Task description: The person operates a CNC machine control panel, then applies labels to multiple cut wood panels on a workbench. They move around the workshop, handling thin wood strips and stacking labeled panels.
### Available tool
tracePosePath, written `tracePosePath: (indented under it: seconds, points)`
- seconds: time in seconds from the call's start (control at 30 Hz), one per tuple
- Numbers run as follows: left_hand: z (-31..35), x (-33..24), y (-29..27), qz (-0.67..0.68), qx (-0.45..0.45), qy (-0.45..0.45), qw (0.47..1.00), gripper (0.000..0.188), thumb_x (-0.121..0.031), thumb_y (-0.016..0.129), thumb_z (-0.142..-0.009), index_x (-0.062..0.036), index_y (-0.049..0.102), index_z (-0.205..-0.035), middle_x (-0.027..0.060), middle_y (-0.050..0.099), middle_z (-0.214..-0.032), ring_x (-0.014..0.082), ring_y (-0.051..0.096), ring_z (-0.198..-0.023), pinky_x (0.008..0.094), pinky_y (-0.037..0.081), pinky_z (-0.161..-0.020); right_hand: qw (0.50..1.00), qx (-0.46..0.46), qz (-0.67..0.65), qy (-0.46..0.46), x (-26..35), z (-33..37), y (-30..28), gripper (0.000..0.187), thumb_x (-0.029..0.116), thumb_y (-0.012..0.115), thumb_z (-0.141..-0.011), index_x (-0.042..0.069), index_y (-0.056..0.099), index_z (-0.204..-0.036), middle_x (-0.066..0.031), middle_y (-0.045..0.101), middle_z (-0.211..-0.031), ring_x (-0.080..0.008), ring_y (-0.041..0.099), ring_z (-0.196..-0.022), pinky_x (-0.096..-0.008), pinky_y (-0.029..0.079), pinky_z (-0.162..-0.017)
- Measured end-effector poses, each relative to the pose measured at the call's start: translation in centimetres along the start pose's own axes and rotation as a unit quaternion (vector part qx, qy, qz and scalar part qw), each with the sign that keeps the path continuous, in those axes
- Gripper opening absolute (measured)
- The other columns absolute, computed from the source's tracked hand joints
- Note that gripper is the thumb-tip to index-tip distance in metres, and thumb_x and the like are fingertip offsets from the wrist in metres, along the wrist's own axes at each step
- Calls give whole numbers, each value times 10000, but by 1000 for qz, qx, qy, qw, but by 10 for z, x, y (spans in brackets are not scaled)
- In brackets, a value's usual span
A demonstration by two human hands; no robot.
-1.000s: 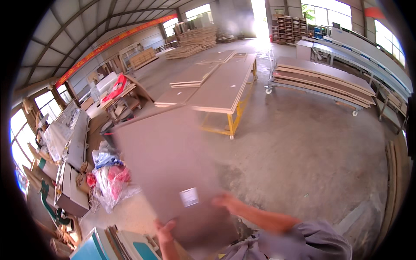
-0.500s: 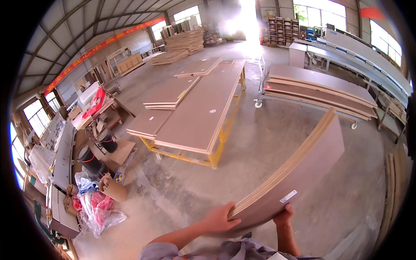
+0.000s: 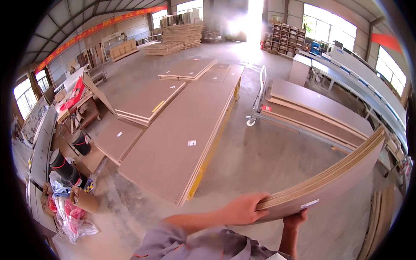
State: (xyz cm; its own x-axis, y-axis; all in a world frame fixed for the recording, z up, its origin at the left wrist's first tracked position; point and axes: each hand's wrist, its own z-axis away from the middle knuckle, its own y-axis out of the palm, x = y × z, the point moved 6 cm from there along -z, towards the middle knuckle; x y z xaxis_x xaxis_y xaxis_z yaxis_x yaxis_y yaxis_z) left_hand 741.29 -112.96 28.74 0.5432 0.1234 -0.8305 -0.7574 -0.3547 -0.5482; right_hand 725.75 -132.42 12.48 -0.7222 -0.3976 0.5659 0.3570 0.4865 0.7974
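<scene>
A stack of several long brown-faced boards (image 3: 342, 184) is carried in both hands, tilted on edge and stretching away to the right. My left hand (image 3: 247, 209) is closed around the stack's near left end, its thumb against the brown face. Lower down, my right hand (image 3: 295, 219) curls under the bottom edge, just below a small white label (image 3: 309, 203); part of its fingers is hidden behind the boards. In front stands a yellow-framed table (image 3: 203, 175) bearing large brown panels (image 3: 173, 134), some stacked in smaller piles on top. The carried boards are apart from it.
To the right, a wheeled cart (image 3: 260, 108) holds more brown panels (image 3: 320, 102). A long machine (image 3: 355, 76) runs behind it. Black buckets (image 3: 63, 164), a cardboard tube (image 3: 83, 200) and plastic bags (image 3: 73, 219) lie at left. Boards (image 3: 377, 221) lean at lower right.
The yellow-framed table looks nearer and larger. The carried stack has swung right in view and sits flatter, with its far end lower. Both hands keep their hold.
</scene>
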Motion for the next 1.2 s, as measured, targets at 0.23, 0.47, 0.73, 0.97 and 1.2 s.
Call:
tracePosePath:
  seconds: [0.23, 0.47, 0.73, 0.97, 1.2]
  points:
    - [-212, 14, -72, 47, 67, 61, 995, 383, -212, 666, -763, -7, 575, -1073, 206, 626, -977, 380, 585, -939, 427, 459, -806, 999, -45, -4, -12, -48, -160, -7, 807, 485, 659, -742, 64, 360, -1362, -102, 449, -1323, -327, 418, -1213, -492, 327, -1024]
    - [-357, 123, -148, -27, -34, 3, 999, 426, -256, 710, -747, -14, 582, -1074, 196, 630, -952, 361, 600, -925, 407, 482, -782, 996, -58, -68, -7, -132, -373, -36, 782, 416, 724, -696, 88, 412, -1333, -70, 481, -1299, -290, 438, -1206, -461, 347, -1024]
    - [-500, 198, -252, 101, -133, 24, 986, 528, -152, 766, -711, 20, 546, -1159, 153, 643, -992, 263, 635, -950, 329, 498, -817, 999, 41, -22, 22, -196, -603, 20, 751, 473, 724, -712, 74, 456, -1290, -46, 506, -1257, -257, 456, -1175, -414, 371, -984]
    - [-602, 265, -336, 160, -130, -6, 979, 422, -134, 761, -711, 30, 598, -1064, 152, 644, -1009, 270, 638, -916, 337, 500, -811, 994, 107, 33, 4, -268, -741, 57, 716, 545, 629, -769, 87, 459, -1293, -81, 532, -1230, -274, 506, -1139, -457, 398, -973]
    - [-681, 306, -404, 87, -226, 167, 956, 405, -110, 744, -719, 62, 592, -1052, 159, 635, -1077, 294, 639, -922, 352, 518, -791, 997, 77, -16, 2, -322, -832, 84, 628, 499, 622, -793, 97, 490, -1257, -76, 559, -1192, -278, 540, -1093, -473, 432, -934]
